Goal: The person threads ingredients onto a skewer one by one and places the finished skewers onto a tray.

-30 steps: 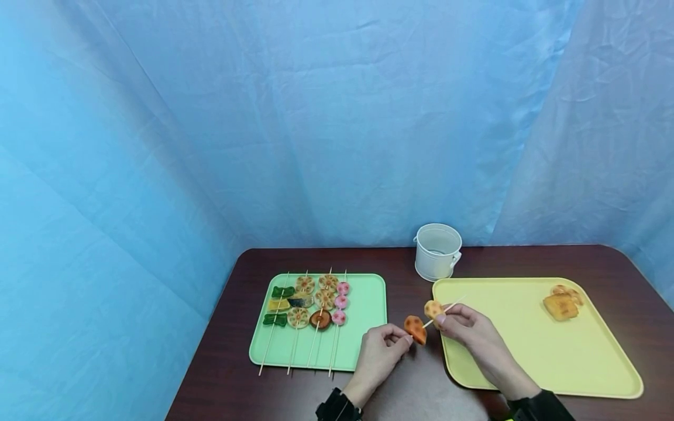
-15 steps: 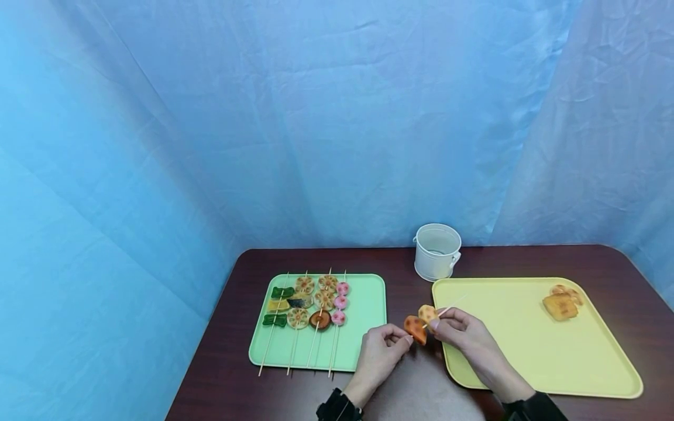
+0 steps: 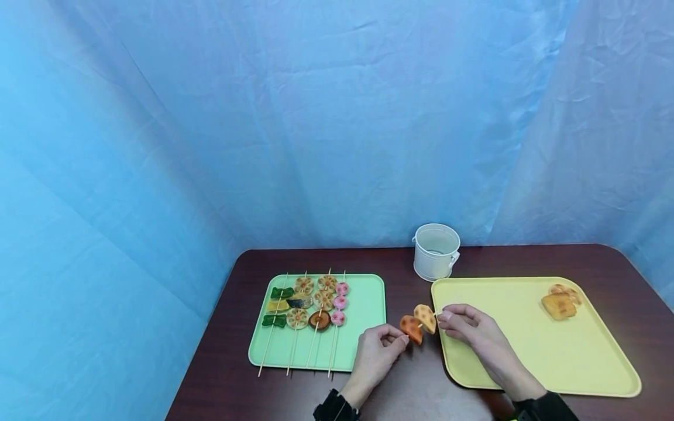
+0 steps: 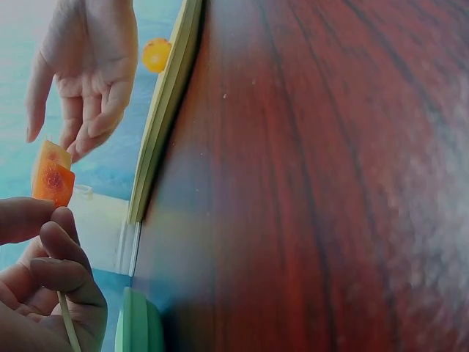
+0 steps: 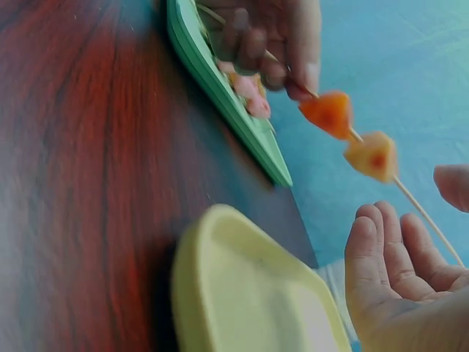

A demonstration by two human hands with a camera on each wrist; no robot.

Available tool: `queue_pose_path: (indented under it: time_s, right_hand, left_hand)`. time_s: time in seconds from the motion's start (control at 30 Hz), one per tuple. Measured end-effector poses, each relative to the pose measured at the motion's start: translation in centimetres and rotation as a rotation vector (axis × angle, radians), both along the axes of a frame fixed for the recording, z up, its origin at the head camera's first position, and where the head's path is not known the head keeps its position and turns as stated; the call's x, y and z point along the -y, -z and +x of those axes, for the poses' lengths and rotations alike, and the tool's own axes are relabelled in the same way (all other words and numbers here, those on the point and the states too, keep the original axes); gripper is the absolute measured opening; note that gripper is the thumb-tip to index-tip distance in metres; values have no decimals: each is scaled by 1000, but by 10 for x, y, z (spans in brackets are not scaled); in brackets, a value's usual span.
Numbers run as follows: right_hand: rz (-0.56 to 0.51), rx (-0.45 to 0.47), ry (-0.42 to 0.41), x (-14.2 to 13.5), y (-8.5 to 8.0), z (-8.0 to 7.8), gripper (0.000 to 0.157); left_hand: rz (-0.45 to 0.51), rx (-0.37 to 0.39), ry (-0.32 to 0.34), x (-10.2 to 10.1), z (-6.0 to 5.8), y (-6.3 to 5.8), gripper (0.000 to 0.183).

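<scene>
My left hand (image 3: 375,356) pinches a thin wooden skewer (image 5: 427,218) just below an orange-brown food piece (image 3: 411,329). In the left wrist view the skewer's lower end sticks out under the curled fingers. A pale yellow piece with brown spots (image 3: 425,318) sits farther up, a small gap from the orange one. My right hand (image 3: 476,336) is at the skewer's bare tip, over the left edge of the yellow tray (image 3: 516,351). Seen from the right wrist, its thumb and fingers are spread apart, with the stick passing between them.
A green tray (image 3: 368,304) on the left bears several finished skewers, with lotus root slices, a mushroom (image 3: 319,320) and pink balls (image 3: 340,302). A golden-brown block (image 3: 559,306) and a slice lie at the yellow tray's far right. A white bucket (image 3: 436,257) stands behind.
The yellow piece has moved down the skewer towards the orange one. My right hand has let go of that piece and shifted back right to the tip; my left hand stays nearly still.
</scene>
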State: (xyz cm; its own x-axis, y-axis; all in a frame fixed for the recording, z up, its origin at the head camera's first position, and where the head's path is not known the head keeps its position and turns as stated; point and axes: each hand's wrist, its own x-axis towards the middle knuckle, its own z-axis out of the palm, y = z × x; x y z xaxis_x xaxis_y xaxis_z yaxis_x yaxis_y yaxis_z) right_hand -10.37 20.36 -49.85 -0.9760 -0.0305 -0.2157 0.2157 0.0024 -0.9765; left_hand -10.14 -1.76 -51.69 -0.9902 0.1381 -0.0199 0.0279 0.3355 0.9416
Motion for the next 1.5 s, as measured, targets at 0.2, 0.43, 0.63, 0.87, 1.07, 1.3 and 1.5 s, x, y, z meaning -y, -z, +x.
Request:
queue_pose_path:
  time_s: [0.2, 0.43, 0.63, 0.87, 1.07, 1.3, 1.5]
  right_hand:
    - [86, -74, 19, -25, -5, -4, 61]
    - [271, -155, 94, -65, -16, -11, 62]
    - [516, -208, 121, -98, -22, -13, 58]
    - [807, -257, 162, -131, -25, -12, 58]
    - [996, -250, 178, -150, -27, -14, 61]
    - [1136, -206, 146, -166, -27, -18, 67]
    - [1225, -165, 80, -175, -20, -20, 84]
  left_hand:
    - [-14, 33, -13, 4, -3, -1, 8]
    - [-13, 57, -25, 9, -4, -1, 7]
    - [-15, 26, -39, 12, -5, 0, 8]
    - [-5, 10, -39, 14, -5, -1, 7]
    - [2, 9, -37, 14, -4, 0, 7]
    - [-13, 13, -38, 14, -3, 0, 9]
    - [-13, 23, -36, 15, -2, 0, 9]
